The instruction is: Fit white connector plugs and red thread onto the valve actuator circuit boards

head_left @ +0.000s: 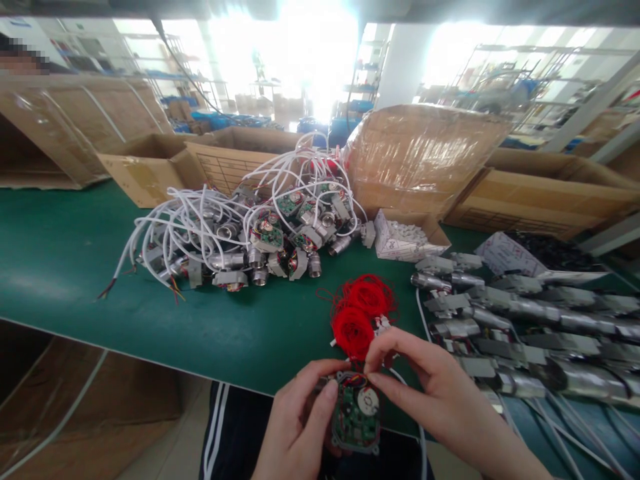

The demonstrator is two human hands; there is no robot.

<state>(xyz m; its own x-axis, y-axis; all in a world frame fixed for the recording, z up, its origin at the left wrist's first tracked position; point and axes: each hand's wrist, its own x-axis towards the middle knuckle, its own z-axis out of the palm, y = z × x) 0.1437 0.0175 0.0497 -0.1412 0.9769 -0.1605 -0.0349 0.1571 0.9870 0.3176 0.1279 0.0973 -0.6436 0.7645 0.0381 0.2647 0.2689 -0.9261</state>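
My left hand [306, 417] grips the left side of a grey metal housing with an open face, where a green circuit board [353, 417] and a round pale part show. Red, yellow and dark wires [354, 381] curl along the top of the board. At the housing's upper right corner, my right hand [417, 373] has thumb and forefinger pinched together; what lies between them is too small to make out. Just beyond my fingers, coils of thin red wire [354, 327] with small white connectors [382, 324] rest on the green table. A white cable [421, 443] hangs beside the housing.
Similar units with white cables [273, 233] are heaped at the back of the green table [60, 267]. Rows of grey and silver units [555, 347] lie right. Behind stand small boxes of white parts [407, 250] and black parts [515, 257], and larger cartons [420, 153]. A person is partly visible far left.
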